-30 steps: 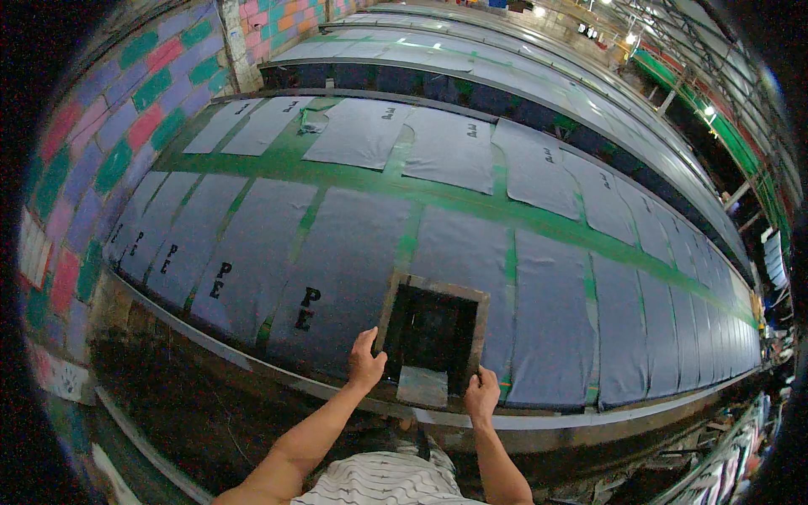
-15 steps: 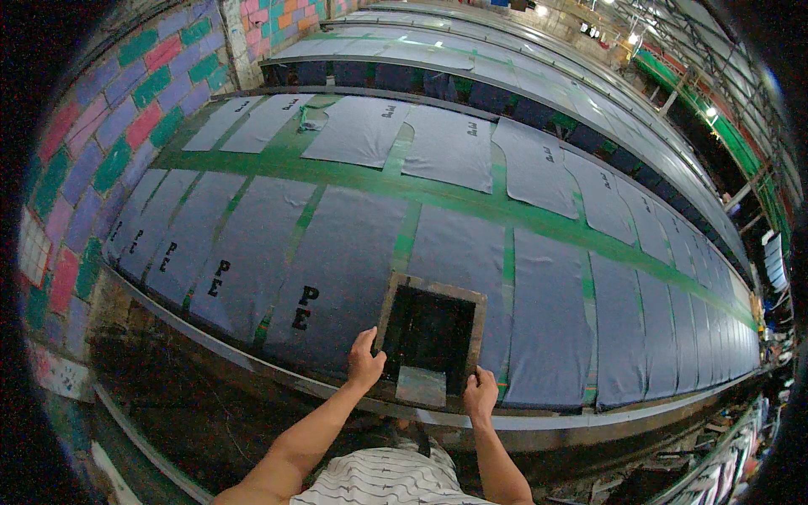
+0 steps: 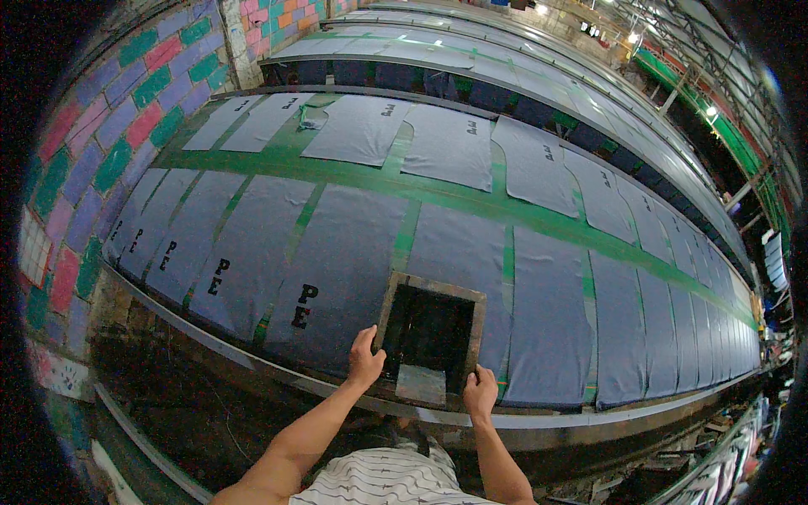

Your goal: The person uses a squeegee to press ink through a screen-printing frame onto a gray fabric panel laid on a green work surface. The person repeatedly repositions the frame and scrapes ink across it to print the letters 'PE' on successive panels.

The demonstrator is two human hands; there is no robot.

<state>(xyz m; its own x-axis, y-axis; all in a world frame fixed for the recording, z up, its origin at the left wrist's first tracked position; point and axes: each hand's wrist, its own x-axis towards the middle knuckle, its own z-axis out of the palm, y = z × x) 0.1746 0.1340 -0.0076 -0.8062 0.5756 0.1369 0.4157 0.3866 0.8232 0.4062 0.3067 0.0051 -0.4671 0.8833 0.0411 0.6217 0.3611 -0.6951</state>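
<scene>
A screen-printing frame with a wooden border and dark mesh lies on a blue-grey fabric panel near the table's front edge. My left hand grips its left side, fingers closed on the border. On the lower right side my right hand is closed round the wood. A pale, flat squeegee-like piece rests inside the frame at its near end. To the left, a fabric panel bears dark printed lettering. The panel right of the frame shows no print.
The long green-topped table carries several panels in two rows, the far row lighter. A crumpled scrap lies among the far ones. More long tables stand beyond. A painted block wall closes the left; a metal rail runs lower left.
</scene>
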